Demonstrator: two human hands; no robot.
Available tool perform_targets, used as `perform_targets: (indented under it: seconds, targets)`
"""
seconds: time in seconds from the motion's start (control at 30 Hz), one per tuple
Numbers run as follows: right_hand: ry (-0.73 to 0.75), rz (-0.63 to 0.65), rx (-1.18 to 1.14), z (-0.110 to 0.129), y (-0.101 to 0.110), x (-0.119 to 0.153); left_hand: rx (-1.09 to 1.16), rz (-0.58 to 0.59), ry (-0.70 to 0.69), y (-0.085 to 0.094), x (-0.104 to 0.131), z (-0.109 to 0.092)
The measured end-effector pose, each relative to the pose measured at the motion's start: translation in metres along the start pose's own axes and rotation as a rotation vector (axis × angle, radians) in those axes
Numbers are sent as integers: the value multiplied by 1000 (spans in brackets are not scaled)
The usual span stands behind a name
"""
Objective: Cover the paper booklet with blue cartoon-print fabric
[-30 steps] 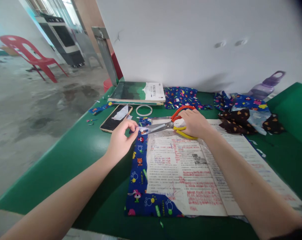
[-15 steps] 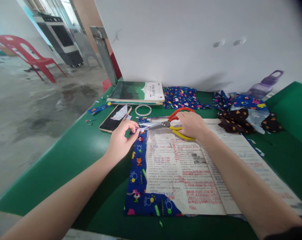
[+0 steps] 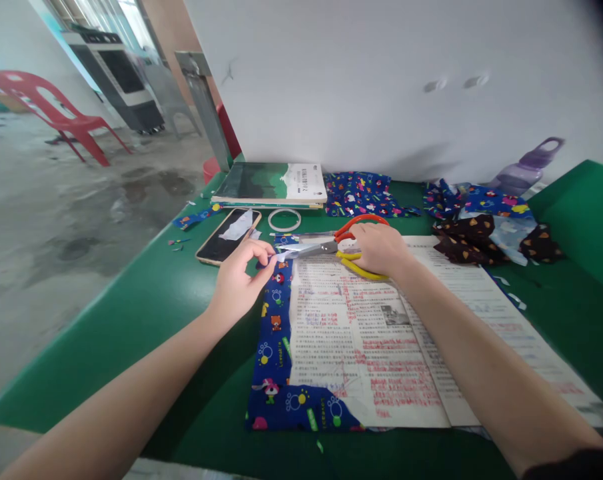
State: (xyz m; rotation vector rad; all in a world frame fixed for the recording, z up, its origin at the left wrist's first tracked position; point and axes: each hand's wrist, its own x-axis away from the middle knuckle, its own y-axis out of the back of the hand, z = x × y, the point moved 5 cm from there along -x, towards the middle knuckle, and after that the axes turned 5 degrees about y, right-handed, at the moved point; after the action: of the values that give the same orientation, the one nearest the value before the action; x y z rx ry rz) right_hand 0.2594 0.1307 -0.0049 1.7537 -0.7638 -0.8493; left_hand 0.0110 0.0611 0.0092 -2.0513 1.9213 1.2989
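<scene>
An open book with printed text and red and blue handwriting lies on the green table. Blue patterned fabric is folded over its left edge and lower left corner. My left hand pinches a small flap of that fabric, its pale underside showing, at the upper left corner of the book. My right hand grips scissors with one red and one yellow handle. The blades point left and stand apart, with their tips close to the left fingertips at the flap.
Behind the left hand lie a phone with a white scrap on it, a roll of tape and stacked books. Fabric pieces lie along the white wall. Dark crumpled fabric and a purple bottle are at the right.
The whole view has shifted very slightly. Both hands keep the same pose, with the scissors still at the fabric flap.
</scene>
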Motion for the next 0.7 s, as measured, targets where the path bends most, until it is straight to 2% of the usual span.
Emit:
perform_targets:
  seconds: [0.7]
  targets:
    - [-59, 74, -26, -1, -4, 1, 59, -96, 130, 6, -1, 14]
